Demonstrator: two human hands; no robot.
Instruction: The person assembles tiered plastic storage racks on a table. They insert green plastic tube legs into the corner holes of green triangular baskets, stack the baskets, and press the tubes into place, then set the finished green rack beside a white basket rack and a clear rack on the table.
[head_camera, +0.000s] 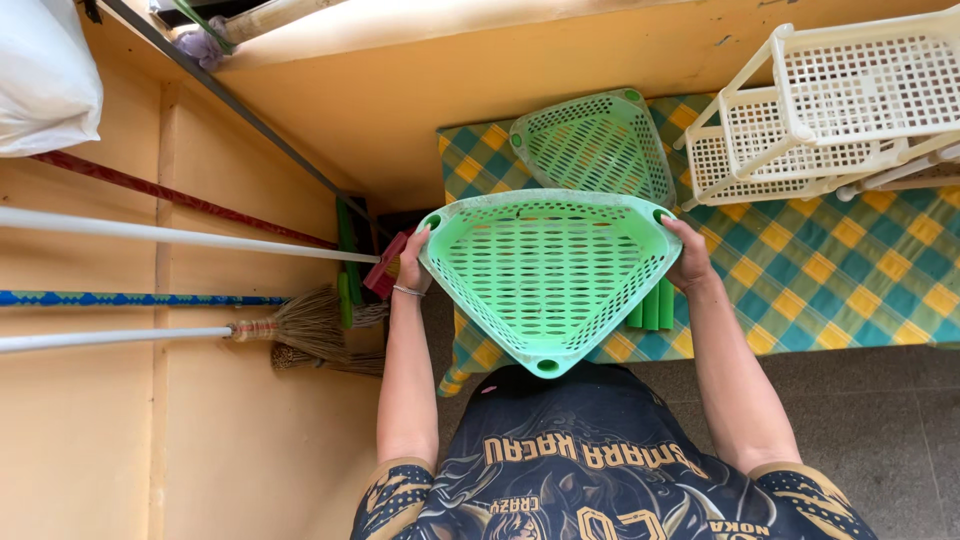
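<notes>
Two hands are on one green tray, but going left to right I start at the wall. A white bag (40, 75) hangs in the upper corner, and below it several long handles lie across the yellow wall: a dark red one, a white pole (180, 236), a blue patterned stick (130, 298) and another white handle ending in a straw broom head (305, 322). Just beside the brooms, my left hand (412, 262), with a thin bracelet at the wrist, is closed around the left corner of the green triangular slotted tray (548, 272). I hold the tray up in front of my chest, flat side facing me, its rounded point toward my dark printed shirt (580, 460). Behind it a second green tray (595, 145) of the same shape lies on the surface (830, 280), which is covered with a green and yellow checked cloth. A few green tubes (652, 308) peek out just under the held tray's right edge. My right hand (690, 255) grips the tray's right corner, fingers curled over the rim. Farthest right, a white slotted rack (830, 110) with stacked baskets lies tipped on the cloth, well apart from my hands.
</notes>
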